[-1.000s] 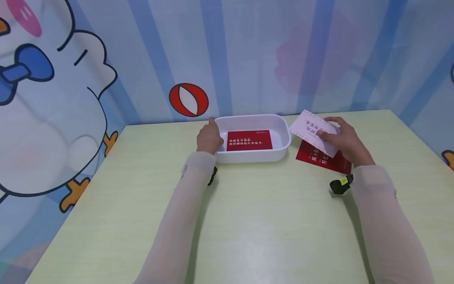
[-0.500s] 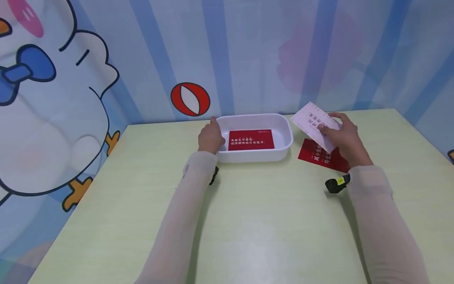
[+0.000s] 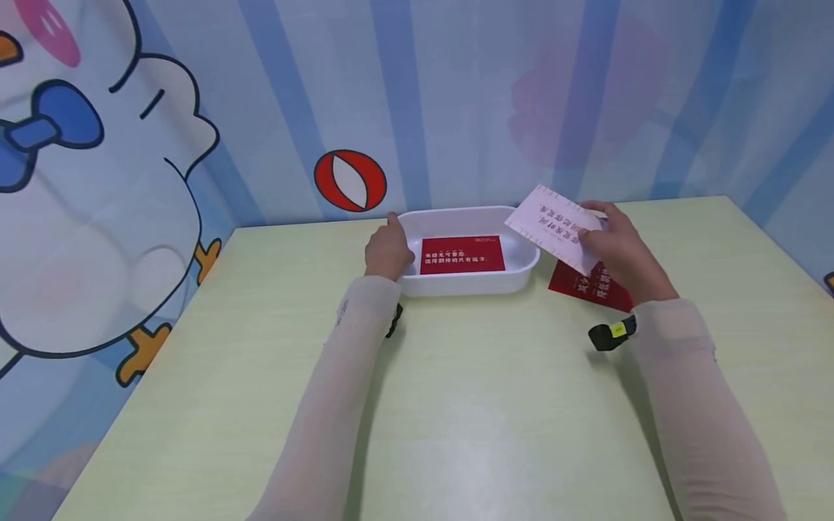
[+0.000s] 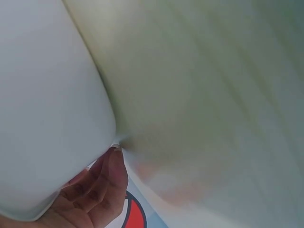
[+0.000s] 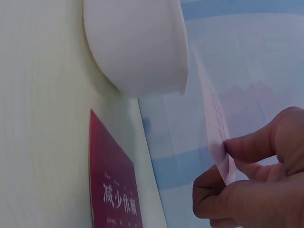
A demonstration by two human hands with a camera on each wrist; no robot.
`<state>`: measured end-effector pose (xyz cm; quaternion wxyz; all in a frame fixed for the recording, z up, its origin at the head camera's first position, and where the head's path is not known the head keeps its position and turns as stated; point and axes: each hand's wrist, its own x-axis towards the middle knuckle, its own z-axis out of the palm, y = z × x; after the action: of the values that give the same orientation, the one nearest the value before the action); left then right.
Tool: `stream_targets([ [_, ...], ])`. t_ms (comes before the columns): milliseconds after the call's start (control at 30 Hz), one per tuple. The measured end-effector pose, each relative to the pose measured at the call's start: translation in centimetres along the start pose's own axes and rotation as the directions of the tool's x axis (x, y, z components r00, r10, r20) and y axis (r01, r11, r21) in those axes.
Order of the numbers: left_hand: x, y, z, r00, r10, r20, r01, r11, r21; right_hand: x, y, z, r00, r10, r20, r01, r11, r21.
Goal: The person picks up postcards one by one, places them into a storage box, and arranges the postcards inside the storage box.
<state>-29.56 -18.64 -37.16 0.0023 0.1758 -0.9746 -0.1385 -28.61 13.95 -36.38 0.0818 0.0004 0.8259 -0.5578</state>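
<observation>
A white plastic tray (image 3: 465, 286) stands near the table's back edge, with a red card (image 3: 462, 255) lying flat inside. My left hand (image 3: 388, 250) grips the tray's left end, thumb over the rim; the left wrist view shows its curled fingers (image 4: 97, 192) against the outer wall. My right hand (image 3: 628, 253) pinches a pale pink printed card (image 3: 554, 226) between thumb and fingers. That card is raised and tilted, its left corner over the tray's right rim. Below the right hand, another red card (image 3: 589, 286) lies on the table, partly covered by the hand and pink card.
The light green table (image 3: 469, 405) meets a blue striped, cartoon-printed backdrop (image 3: 456, 108) right behind the tray. A black wrist device (image 3: 611, 334) sits at the right cuff.
The pink card first rose off the red card on the table, then moved left in my right hand to the tray's right rim. My left hand has kept its hold on the tray.
</observation>
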Motion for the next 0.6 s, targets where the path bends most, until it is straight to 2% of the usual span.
stream_targets([
  [233, 0.0, 0.0, 0.0, 1.000, 0.002, -0.011, -0.002, 1.000, 0.001, 0.0, -0.6, 0.7, 1.000, -0.004, 0.010, 0.004, 1.000, 0.006],
  [600, -0.2, 0.2, -0.2, 1.000, 0.001, -0.004, -0.001, 1.000, -0.006, -0.1, -1.7, 1.5, 0.993, -0.053, 0.103, 0.060, 0.996, -0.065],
])
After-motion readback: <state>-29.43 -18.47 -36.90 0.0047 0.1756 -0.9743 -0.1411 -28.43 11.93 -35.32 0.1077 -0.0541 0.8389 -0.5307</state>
